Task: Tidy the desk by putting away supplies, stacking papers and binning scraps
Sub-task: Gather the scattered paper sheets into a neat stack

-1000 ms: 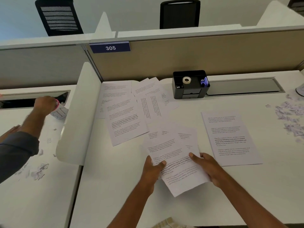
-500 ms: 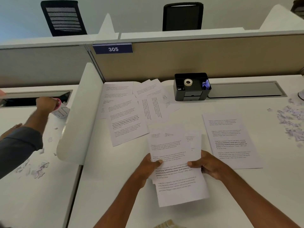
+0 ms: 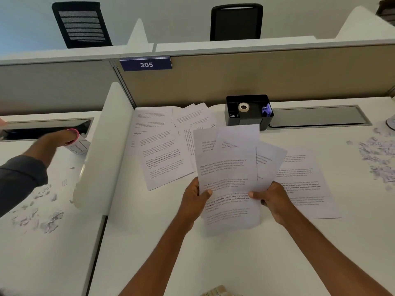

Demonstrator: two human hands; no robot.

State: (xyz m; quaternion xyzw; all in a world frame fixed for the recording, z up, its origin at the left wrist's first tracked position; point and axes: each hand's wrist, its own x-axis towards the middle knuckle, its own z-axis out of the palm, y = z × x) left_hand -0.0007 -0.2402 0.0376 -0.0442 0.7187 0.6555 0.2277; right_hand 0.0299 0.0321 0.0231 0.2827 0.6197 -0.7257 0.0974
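Note:
I hold a fanned bunch of printed sheets [image 3: 229, 167] lifted off the white desk [image 3: 213, 263]. My left hand [image 3: 193, 200] grips its left edge, thumb on top. My right hand [image 3: 272, 198] pinches the right edge. Several more printed sheets [image 3: 162, 161] lie spread at the back left of the desk. One single sheet [image 3: 307, 189] lies flat to the right, partly under my right hand. Torn paper scraps [image 3: 378, 159] are scattered at the far right. A black organiser tray [image 3: 249, 120] at the back holds a tape roll [image 3: 243, 107] and a purple item.
A white divider panel [image 3: 102, 146] separates my desk from the left one. There another person's hand [image 3: 57, 139] holds a white cup with a pink rim, and scraps [image 3: 38, 212] litter that desk. A grey cable cover [image 3: 316, 116] runs along the back.
I have raised the bunch of sheets off the desk and tilted it towards me, more upright and fanned. The other person's hand has stayed at the cup.

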